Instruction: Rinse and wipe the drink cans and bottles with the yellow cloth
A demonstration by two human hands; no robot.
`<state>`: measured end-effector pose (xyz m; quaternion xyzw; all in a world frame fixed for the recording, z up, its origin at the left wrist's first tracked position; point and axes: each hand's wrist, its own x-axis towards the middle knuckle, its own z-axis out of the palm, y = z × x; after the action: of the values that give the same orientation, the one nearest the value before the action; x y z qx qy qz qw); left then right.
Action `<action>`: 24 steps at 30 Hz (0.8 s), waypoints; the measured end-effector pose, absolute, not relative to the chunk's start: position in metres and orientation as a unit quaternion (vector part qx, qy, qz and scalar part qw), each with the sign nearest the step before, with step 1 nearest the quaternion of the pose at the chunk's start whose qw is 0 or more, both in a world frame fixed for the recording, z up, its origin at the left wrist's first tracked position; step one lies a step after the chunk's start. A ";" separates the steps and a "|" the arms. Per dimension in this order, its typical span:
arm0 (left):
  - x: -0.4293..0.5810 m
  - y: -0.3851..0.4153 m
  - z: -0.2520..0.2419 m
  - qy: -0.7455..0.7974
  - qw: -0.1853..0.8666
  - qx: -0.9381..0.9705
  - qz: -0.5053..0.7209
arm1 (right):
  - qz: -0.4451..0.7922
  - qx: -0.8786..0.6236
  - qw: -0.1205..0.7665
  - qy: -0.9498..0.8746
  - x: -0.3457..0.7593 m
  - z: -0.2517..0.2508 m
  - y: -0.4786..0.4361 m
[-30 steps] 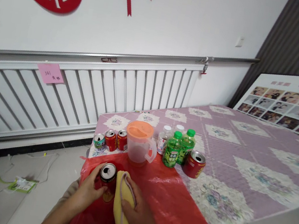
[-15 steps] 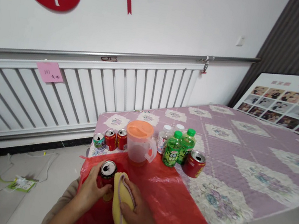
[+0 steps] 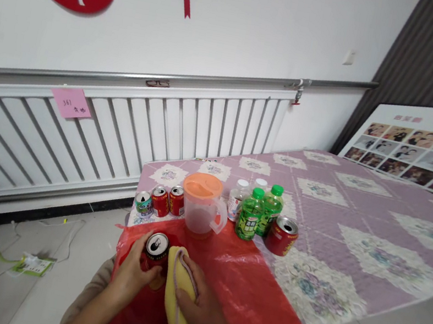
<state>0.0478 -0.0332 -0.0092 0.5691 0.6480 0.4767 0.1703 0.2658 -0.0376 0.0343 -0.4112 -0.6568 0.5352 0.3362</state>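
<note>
My left hand (image 3: 133,273) is wrapped round an opened red drink can (image 3: 156,255), which stands nearly upright with its silver top facing me. In my right hand (image 3: 196,298) is a folded yellow cloth (image 3: 175,294) with a purple edge, its near side just right of the can. Under both hands a red plastic sheet (image 3: 243,295) covers the near part of the table. Beyond them stands a clear plastic jug (image 3: 199,216) with an orange lid (image 3: 203,186).
Left of the jug stand red cans (image 3: 160,201) and a green-white can (image 3: 144,204). On its right are green-capped bottles (image 3: 249,214), white-capped bottles (image 3: 236,199) and a larger red can (image 3: 282,236). A flowered tablecloth (image 3: 312,212) spreads behind; a white radiator (image 3: 120,139) lines the wall.
The cloth in my right hand has shifted very slightly up and to the right beside the can. My left hand keeps its hold on the can.
</note>
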 end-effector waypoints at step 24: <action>0.037 -0.043 0.002 0.598 0.296 0.602 0.440 | 0.531 -0.411 0.346 -0.655 0.267 0.030 -0.037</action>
<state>0.0366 -0.0435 0.0020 0.6015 0.5980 0.4396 0.2956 0.2668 -0.0374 0.0305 -0.4106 -0.6553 0.5315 0.3458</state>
